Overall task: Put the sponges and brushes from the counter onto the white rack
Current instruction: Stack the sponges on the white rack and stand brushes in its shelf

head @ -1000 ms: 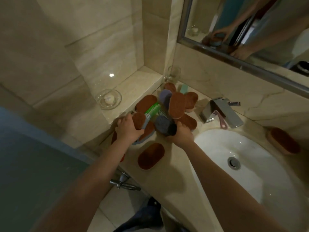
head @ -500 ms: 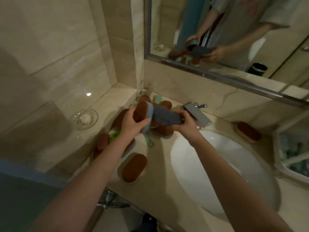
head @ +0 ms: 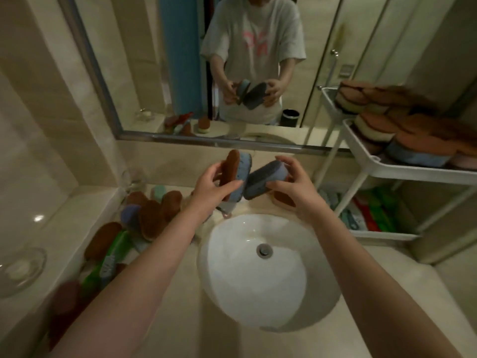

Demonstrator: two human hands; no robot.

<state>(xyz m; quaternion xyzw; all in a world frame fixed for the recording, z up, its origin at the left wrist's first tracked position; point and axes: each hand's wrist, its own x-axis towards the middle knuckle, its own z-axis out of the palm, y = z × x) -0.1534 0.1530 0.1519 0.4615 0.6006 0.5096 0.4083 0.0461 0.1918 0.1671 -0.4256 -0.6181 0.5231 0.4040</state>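
Sponges, two: brown sponge [head: 233, 168], left hand [head: 210, 188]; grey sponge [head: 264, 177], right hand [head: 296, 188].

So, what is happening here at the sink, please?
A person stands at the sink and holds two sponges above it. The left hand grips a brown and blue sponge, and the right hand grips a dark grey and blue sponge. The white rack on the right already carries many sponges. More sponges and a green brush lie on the counter at the left, not yet moved.
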